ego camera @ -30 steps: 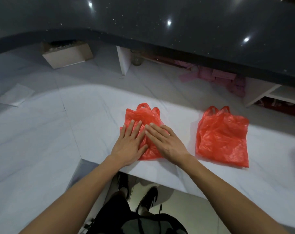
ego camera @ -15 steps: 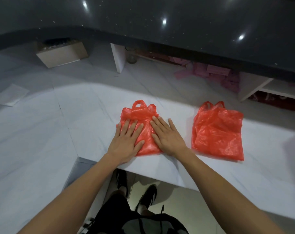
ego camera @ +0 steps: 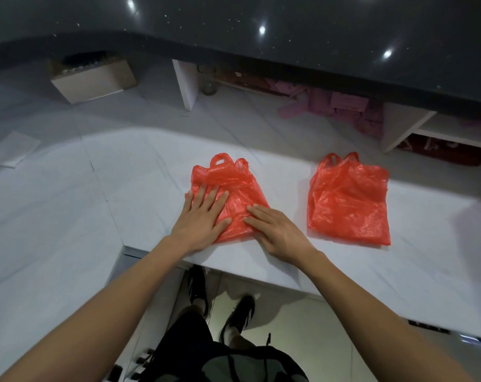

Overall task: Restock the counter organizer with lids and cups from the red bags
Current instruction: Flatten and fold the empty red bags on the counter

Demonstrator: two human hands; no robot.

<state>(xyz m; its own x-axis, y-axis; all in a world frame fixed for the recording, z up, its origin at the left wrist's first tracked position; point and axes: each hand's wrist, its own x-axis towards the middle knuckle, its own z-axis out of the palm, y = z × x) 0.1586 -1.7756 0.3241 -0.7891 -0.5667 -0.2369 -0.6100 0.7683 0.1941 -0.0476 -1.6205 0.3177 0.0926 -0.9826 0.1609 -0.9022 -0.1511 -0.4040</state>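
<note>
pressing the near red bag (ego camera: 228, 194) flat on the white table (ego camera: 140, 166), left hand (ego camera: 200, 216) and right hand (ego camera: 275, 230) lie open with straight fingers, likely squeezing out air, while the second red bag (ego camera: 349, 199) lies beside.

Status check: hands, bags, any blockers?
Left hand and right hand flat on near red bag. Second red bag untouched, to the right. Nothing in the way.
</note>
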